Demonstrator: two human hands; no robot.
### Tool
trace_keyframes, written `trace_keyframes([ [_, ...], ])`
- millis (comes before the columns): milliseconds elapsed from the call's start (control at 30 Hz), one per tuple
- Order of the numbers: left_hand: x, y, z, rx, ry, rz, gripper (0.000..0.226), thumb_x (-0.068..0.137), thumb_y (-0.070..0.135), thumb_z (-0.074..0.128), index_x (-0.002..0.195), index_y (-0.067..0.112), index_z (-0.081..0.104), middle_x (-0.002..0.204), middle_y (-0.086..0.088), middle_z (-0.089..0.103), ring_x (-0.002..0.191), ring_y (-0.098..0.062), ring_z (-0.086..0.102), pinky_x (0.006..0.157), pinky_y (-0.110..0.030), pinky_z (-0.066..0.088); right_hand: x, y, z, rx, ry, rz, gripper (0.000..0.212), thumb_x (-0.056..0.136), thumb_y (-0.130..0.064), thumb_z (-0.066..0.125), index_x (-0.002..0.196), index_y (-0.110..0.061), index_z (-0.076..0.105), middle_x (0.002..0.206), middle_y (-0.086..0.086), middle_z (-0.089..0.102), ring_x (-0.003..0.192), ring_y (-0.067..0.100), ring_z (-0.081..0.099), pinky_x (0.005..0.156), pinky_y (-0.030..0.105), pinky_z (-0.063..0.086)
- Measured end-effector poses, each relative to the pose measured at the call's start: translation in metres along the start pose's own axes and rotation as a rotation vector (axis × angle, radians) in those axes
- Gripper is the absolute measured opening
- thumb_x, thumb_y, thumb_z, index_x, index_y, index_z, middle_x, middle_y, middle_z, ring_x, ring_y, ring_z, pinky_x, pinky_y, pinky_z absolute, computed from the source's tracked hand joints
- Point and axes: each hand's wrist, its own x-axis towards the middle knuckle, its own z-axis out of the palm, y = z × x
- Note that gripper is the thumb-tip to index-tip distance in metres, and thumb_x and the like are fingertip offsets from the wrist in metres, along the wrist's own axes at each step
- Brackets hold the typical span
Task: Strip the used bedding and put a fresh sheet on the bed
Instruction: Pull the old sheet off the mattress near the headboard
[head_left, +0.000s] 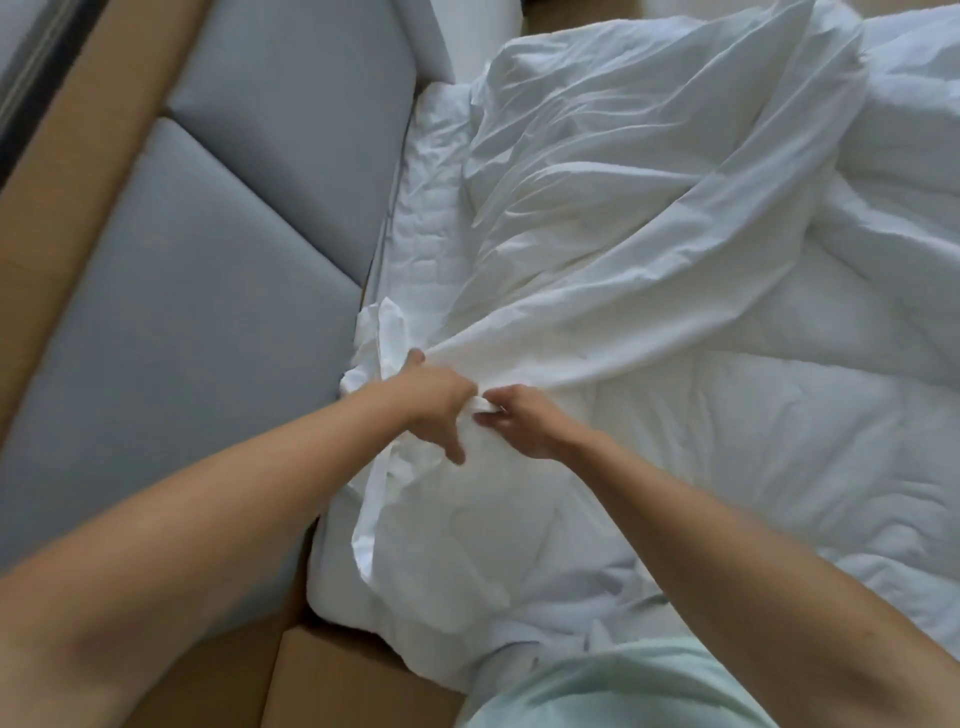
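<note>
I log the sheet (649, 208) at the fingers (415, 358) as plain white. Duvet (779, 415) right of the fingers: white, faintly quilted. Headboard (234, 260) left: grey-blue panels. Frame (78, 171): tan. Garment (623, 691) below: pale mint.

I've got only the head view here: it sits close above the bed (415, 249), at its near edge, tilted steeply down and forward, with the grey headboard (234, 249) running along the view's left side.
</note>
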Motion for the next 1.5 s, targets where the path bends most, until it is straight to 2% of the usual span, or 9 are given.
trace_keyframes([
  [133, 0.016, 0.009, 0.01, -0.692, -0.076, -0.043, 0.035, 0.073, 0.018, 0.073, 0.101, 0.014, 0.052, 0.083, 0.004, 0.056, 0.068, -0.015, 0.054, 0.053, -0.026, 0.039, 0.017, 0.001, -0.011, 0.155, -0.035, 0.015, 0.018, 0.092, -0.018, 0.065, 0.075, -0.024, 0.068, 0.066, -0.02, 0.063, 0.06, -0.004, 0.055, 0.059, 0.02, 0.041],
  [300, 0.024, -0.01, 0.005, -1.021, -0.256, -0.168, 0.008, 0.071, 0.016, 0.045, 0.068, 0.02, 0.039, 0.065, 0.001, 0.037, 0.053, -0.017, 0.03, 0.047, -0.022, 0.026, 0.027, 0.007, -0.027, 0.361, -0.208, 0.131, 0.044, 0.08, -0.042, 0.075, 0.056, -0.017, 0.047, 0.059, -0.004, 0.033, 0.059, 0.014, 0.029, 0.055, 0.027, 0.02],
  [433, 0.037, -0.034, -0.001, -1.076, -0.261, -0.175, 0.015, 0.057, 0.027, 0.047, 0.046, 0.025, 0.038, 0.057, 0.006, 0.037, 0.044, -0.013, 0.029, 0.043, -0.022, 0.028, 0.037, 0.015, -0.04, 0.443, -0.528, 0.183, 0.042, 0.066, -0.047, 0.087, 0.084, -0.011, 0.075, 0.081, 0.003, 0.07, 0.076, 0.019, 0.065, 0.076, 0.032, 0.049],
  [600, 0.058, -0.055, 0.005, -1.293, -0.443, -0.094, 0.018, 0.064, 0.034, 0.063, 0.07, 0.025, 0.077, 0.079, -0.003, 0.071, 0.072, -0.022, 0.067, 0.062, -0.027, 0.051, 0.065, 0.033, -0.044, 0.643, -0.677, 0.161, 0.025, 0.083, -0.02, 0.077, 0.107, -0.011, 0.075, 0.106, 0.013, 0.073, 0.099, 0.028, 0.068, 0.096, 0.042, 0.052],
  [900, 0.1, -0.07, 0.04, -1.461, -0.522, 0.29, 0.026, 0.077, 0.003, 0.077, 0.101, 0.013, 0.074, 0.102, -0.014, 0.074, 0.091, -0.027, 0.074, 0.07, -0.03, 0.06, 0.082, 0.064, -0.014, 0.917, -0.168, 0.184, 0.022, 0.086, -0.018, 0.065, 0.105, -0.011, 0.074, 0.101, 0.016, 0.073, 0.087, 0.027, 0.07, 0.076, 0.04, 0.055],
  [1100, 0.104, -0.066, 0.084, -1.984, -0.261, 0.349, 0.031, 0.088, 0.008, 0.057, 0.113, 0.009, 0.075, 0.104, -0.014, 0.073, 0.091, -0.025, 0.072, 0.077, -0.032, 0.059, 0.082, 0.073, -0.025, 1.06, -0.84, 0.12, 0.058, 0.075, -0.026, 0.083, 0.129, -0.013, 0.065, 0.115, 0.012, 0.067, 0.102, 0.025, 0.068, 0.082, 0.035, 0.057],
  [1267, 0.11, -0.062, 0.095, -2.031, -0.188, 0.329, 0.033, 0.09, 0.016, 0.05, 0.11, 0.003, 0.073, 0.106, -0.017, 0.071, 0.098, -0.029, 0.07, 0.086, -0.035, 0.058, 0.085, 0.071, -0.022, 0.868, -0.89, 0.028, 0.044, 0.072, 0.003, 0.079, 0.111, -0.018, 0.075, 0.105, 0.006, 0.075, 0.099, 0.023, 0.072, 0.082, 0.036, 0.058],
  [1367, 0.099, -0.072, 0.097, -1.903, -0.454, 0.336, 0.047, 0.076, 0.036, 0.081, 0.114, 0.01, 0.075, 0.114, -0.014, 0.072, 0.102, -0.027, 0.071, 0.084, -0.035, 0.059, 0.082, 0.07, -0.014, 0.944, -0.703, 0.058, 0.037, 0.079, 0.008, 0.066, 0.111, -0.009, 0.071, 0.102, 0.01, 0.072, 0.095, 0.024, 0.07, 0.082, 0.037, 0.058],
  [1500, 0.088, -0.058, 0.105, -1.446, -0.522, 0.421, 0.022, 0.076, 0.013, 0.083, 0.097, 0.02, 0.08, 0.103, -0.008, 0.077, 0.096, -0.024, 0.074, 0.077, -0.032, 0.06, 0.074, 0.065, 0.001, 0.964, -0.376, 0.064, 0.022, 0.08, 0.002, 0.062, 0.1, -0.006, 0.068, 0.091, 0.012, 0.07, 0.083, 0.024, 0.07, 0.075, 0.036, 0.059],
])
